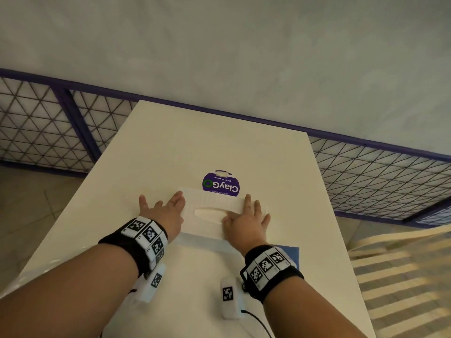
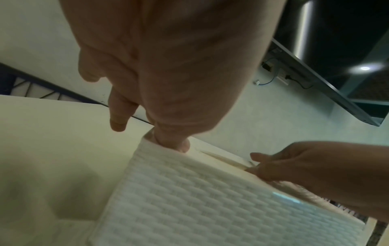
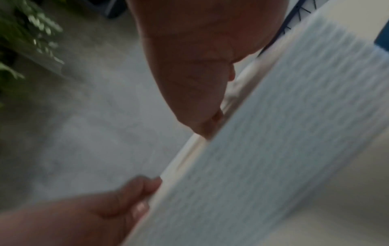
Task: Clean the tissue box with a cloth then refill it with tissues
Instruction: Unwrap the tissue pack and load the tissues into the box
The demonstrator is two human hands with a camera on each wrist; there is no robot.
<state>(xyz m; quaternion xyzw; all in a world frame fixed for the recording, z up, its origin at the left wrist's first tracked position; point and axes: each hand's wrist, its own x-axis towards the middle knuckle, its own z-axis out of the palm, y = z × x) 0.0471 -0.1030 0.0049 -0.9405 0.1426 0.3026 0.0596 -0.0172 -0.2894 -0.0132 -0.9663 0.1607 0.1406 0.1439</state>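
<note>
The left hand (image 1: pixel 166 213) lies with straight fingers (image 2: pixel 118 116) against the left end of the tissue box (image 1: pixel 212 203), thumb on its top corner, and the right hand (image 1: pixel 246 220) lies spread and flat on the box's right half, beside the oval slot (image 1: pixel 210 213). The white, woven-textured box sits on the bench (image 1: pixel 170 147) between both sets of fingers, no tissue showing in its slot. Refilling looks undone; whether wiping is finished I cannot tell, and a blue cloth (image 1: pixel 291 252) lies just behind the right wrist.
</note>
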